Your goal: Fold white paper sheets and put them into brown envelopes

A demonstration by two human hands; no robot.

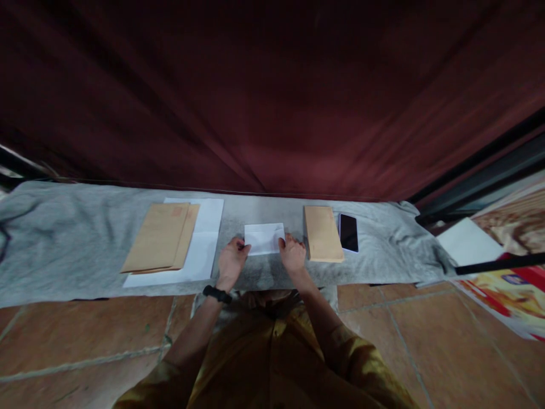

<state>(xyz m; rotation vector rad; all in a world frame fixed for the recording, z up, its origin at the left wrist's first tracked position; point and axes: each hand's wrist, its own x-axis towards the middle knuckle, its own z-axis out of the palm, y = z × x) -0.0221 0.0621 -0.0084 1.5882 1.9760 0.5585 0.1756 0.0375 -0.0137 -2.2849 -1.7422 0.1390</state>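
Observation:
A small white folded sheet of paper (pixel 264 237) lies flat on a grey cloth-covered table, between my two hands. My left hand (pixel 232 260) has its fingers curled, with thumb and fingertips at the paper's lower left corner. At the right edge, my right hand (pixel 293 253) pinches the paper with its thumb on top. To the left, large brown envelopes (pixel 159 236) rest over white sheets (pixel 205 241). A stack of smaller brown envelopes (pixel 323 234) lies just right of my right hand.
Beside the small envelopes is a dark-screened phone (pixel 349 233). The narrow table's grey cloth (pixel 387 244) is wrinkled. A dark red curtain (pixel 272 113) hangs along the far edge. At the right stand a dark metal frame (pixel 481 165) and a colourful printed box (pixel 511 295).

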